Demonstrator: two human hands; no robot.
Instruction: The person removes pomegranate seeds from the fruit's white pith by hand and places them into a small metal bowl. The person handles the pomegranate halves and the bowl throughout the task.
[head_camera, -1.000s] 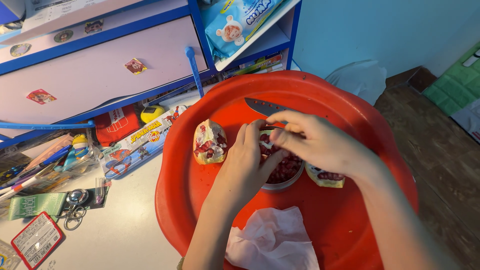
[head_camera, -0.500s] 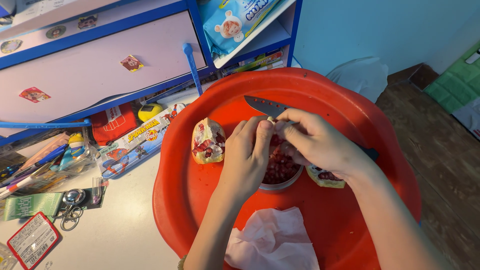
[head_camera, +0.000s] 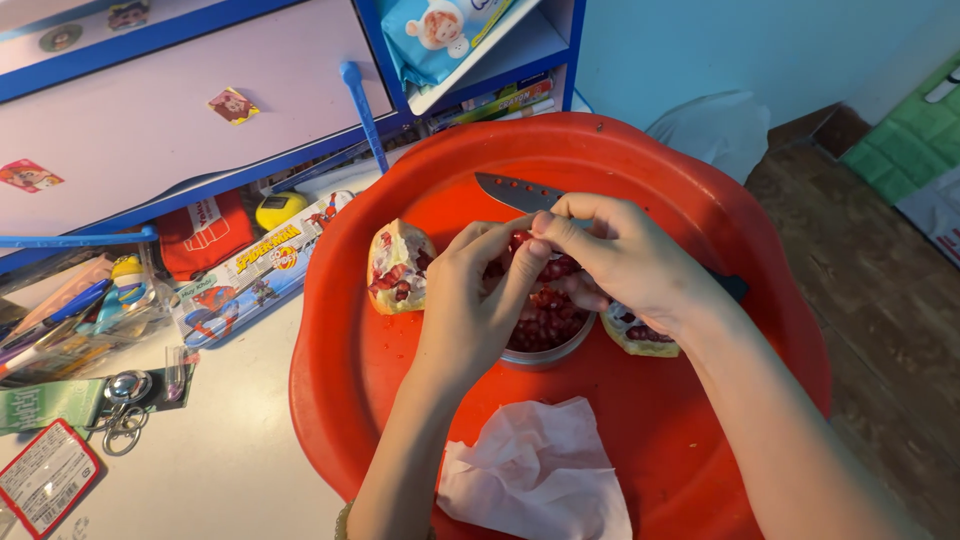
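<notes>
Moved: both hands have closed in since a second ago; fingertips now meet over the bowl (head_camera: 548, 345), and the view has shifted slightly.
Pomegranate piece: pinched between both hands, mostly hidden, directly above the bowl of red seeds.
Left hand (head_camera: 470, 310): grasping the piece, fingers curled.
Right hand (head_camera: 620, 262): grasping the same piece from the far side.
Meaning: seeds appear to be worked loose into the bowl.
Wedges: one (head_camera: 398, 267) left of the bowl, one (head_camera: 640, 335) right.
Knife (head_camera: 515, 192): behind the hands.
Tray (head_camera: 700, 420): red, carries all, plus a tissue (head_camera: 535, 475).
Counter (head_camera: 220, 450): cluttered at left.
</notes>
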